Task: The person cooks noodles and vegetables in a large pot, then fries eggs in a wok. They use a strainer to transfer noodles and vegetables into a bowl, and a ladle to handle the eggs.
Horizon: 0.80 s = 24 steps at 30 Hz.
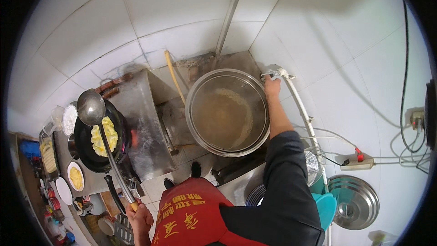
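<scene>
My left hand point(139, 216) grips the wooden handle end of a long steel ladle point(91, 108). The ladle's bowl lies over the far rim of a black frying pan point(85, 159), with its shaft crossing the pan. Inside the pan, yellow cooked egg point(102, 143) is partly hidden by that shaft. Stretched forward to the right, my right hand point(272, 86) has its fingers on a water tap point(271, 74) at the wall. Beside it stands a large round steel pot point(191, 123) holding cloudy brown liquid point(222, 116) with pale foam along one side.
White plates, one with yellow food point(75, 176), stand left of the pan. A yellow hose point(174, 75) rises behind the pot. On the right are a white pipe point(300, 104), a wire strainer point(314, 165), a turquoise bucket point(326, 208), a steel lid point(358, 201) and a power strip point(356, 164) with cables.
</scene>
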Each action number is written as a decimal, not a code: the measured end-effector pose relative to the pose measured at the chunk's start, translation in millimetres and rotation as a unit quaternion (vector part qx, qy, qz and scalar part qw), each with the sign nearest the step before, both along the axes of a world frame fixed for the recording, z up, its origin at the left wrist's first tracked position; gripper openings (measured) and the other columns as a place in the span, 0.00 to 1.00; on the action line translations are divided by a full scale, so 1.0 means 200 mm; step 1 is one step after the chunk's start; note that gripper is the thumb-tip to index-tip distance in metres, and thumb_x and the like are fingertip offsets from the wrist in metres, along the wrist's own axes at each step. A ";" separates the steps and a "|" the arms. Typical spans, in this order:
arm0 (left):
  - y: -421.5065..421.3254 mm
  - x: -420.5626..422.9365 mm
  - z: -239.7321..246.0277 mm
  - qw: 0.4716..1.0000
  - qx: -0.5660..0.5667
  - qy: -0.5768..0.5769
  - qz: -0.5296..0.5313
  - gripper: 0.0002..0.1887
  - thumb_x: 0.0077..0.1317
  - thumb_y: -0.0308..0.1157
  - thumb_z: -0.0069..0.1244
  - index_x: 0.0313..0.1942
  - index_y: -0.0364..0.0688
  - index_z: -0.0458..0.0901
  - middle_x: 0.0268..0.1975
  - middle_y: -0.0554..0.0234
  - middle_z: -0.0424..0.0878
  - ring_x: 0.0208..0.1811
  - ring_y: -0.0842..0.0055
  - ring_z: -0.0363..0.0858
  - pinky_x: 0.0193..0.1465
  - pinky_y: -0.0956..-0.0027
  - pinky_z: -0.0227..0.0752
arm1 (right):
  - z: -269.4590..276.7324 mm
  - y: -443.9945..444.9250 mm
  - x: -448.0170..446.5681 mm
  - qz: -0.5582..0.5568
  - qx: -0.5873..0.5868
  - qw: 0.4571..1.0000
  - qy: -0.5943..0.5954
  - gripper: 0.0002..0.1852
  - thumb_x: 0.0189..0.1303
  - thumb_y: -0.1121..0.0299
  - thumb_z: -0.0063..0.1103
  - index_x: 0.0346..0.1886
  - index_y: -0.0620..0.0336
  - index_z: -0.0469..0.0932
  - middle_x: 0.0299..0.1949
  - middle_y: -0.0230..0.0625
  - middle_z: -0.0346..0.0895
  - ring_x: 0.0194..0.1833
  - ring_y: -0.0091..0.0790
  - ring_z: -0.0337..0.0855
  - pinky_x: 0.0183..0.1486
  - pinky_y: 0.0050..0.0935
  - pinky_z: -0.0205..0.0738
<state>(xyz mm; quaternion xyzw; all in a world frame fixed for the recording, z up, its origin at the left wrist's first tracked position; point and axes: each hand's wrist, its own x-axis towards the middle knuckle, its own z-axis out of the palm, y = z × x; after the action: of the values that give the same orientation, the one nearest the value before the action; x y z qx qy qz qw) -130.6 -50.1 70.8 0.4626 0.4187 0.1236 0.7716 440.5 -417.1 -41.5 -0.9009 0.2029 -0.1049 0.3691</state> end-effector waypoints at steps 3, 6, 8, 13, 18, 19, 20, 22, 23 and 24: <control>-0.09 0.06 0.03 1.000 0.003 -0.014 0.007 0.06 0.67 0.25 0.45 0.41 0.37 0.67 0.14 0.72 0.62 0.06 0.85 0.56 0.06 0.76 0.50 | 0.06 0.02 0.07 0.093 -0.074 0.991 0.058 0.35 0.52 0.52 0.64 0.55 0.75 0.71 0.43 0.58 0.80 0.49 0.54 0.81 0.52 0.42 0.75; -0.13 0.12 0.05 1.000 0.004 -0.012 0.004 0.07 0.67 0.27 0.47 0.42 0.37 0.68 0.14 0.73 0.61 0.07 0.85 0.56 0.07 0.76 0.50 | 0.33 -0.07 0.10 0.223 -0.248 0.937 0.104 0.34 0.51 0.53 0.65 0.55 0.72 0.71 0.41 0.56 0.81 0.47 0.54 0.82 0.50 0.43 0.76; -0.14 0.13 0.06 1.000 0.011 -0.005 0.002 0.08 0.67 0.27 0.48 0.42 0.37 0.68 0.14 0.73 0.61 0.07 0.85 0.56 0.07 0.76 0.50 | 0.45 -0.13 0.09 0.263 -0.312 0.908 0.099 0.32 0.51 0.54 0.65 0.54 0.71 0.73 0.41 0.55 0.81 0.47 0.53 0.82 0.50 0.44 0.76; -0.15 0.16 0.06 1.000 0.028 -0.009 0.002 0.08 0.68 0.27 0.48 0.42 0.37 0.68 0.14 0.73 0.60 0.07 0.86 0.55 0.07 0.77 0.50 | 0.47 -0.19 0.03 0.242 -0.323 0.914 0.029 0.26 0.54 0.53 0.63 0.49 0.65 0.78 0.39 0.51 0.83 0.44 0.52 0.83 0.48 0.45 0.76; -0.13 0.19 0.06 1.000 0.014 -0.021 -0.017 0.07 0.68 0.26 0.47 0.43 0.37 0.68 0.14 0.74 0.60 0.07 0.87 0.53 0.07 0.78 0.49 | 0.40 -0.23 0.00 0.240 -0.277 0.929 0.051 0.25 0.57 0.52 0.61 0.50 0.62 0.79 0.38 0.48 0.83 0.43 0.50 0.83 0.48 0.43 0.76; -0.12 0.19 0.05 1.000 0.009 -0.021 -0.018 0.06 0.68 0.26 0.46 0.43 0.37 0.68 0.14 0.74 0.60 0.07 0.87 0.53 0.07 0.78 0.49 | 0.39 -0.24 -0.01 0.240 -0.273 0.930 0.045 0.24 0.57 0.52 0.61 0.49 0.62 0.79 0.38 0.48 0.83 0.43 0.50 0.83 0.47 0.43 0.76; -0.12 0.19 0.04 1.000 0.005 -0.022 -0.018 0.06 0.68 0.26 0.46 0.43 0.37 0.68 0.14 0.75 0.59 0.07 0.87 0.53 0.07 0.78 0.49 | 0.39 -0.24 -0.02 0.240 -0.269 0.932 0.040 0.24 0.57 0.52 0.61 0.48 0.63 0.79 0.38 0.48 0.83 0.43 0.50 0.83 0.47 0.43 0.76; -0.10 0.18 0.02 1.000 -0.007 -0.021 -0.018 0.06 0.68 0.26 0.46 0.43 0.38 0.68 0.15 0.75 0.59 0.08 0.87 0.54 0.08 0.78 0.50 | 0.39 -0.24 -0.04 0.241 -0.270 0.932 0.031 0.23 0.58 0.52 0.59 0.48 0.62 0.80 0.37 0.49 0.83 0.42 0.51 0.83 0.47 0.43 0.76; -0.09 0.18 0.02 1.000 -0.014 -0.020 -0.018 0.06 0.68 0.26 0.46 0.43 0.38 0.68 0.15 0.75 0.59 0.08 0.87 0.54 0.08 0.78 0.50 | 0.39 -0.24 -0.05 0.241 -0.271 0.932 0.027 0.23 0.58 0.52 0.59 0.47 0.62 0.80 0.37 0.49 0.83 0.42 0.51 0.83 0.46 0.43 0.76; -0.09 0.18 0.01 1.000 -0.019 -0.018 -0.017 0.06 0.68 0.25 0.45 0.43 0.38 0.68 0.15 0.75 0.59 0.08 0.86 0.55 0.08 0.78 0.50 | 0.40 -0.23 -0.06 0.242 -0.283 0.928 0.035 0.23 0.58 0.52 0.58 0.46 0.63 0.80 0.38 0.50 0.83 0.42 0.52 0.83 0.47 0.44 0.76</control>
<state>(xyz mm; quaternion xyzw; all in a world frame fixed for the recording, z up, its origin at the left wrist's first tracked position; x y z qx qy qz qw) -95.1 -67.8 73.2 0.4527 0.3993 0.1108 0.7895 429.0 -463.6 38.8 -0.9927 -0.0465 -0.0342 0.1059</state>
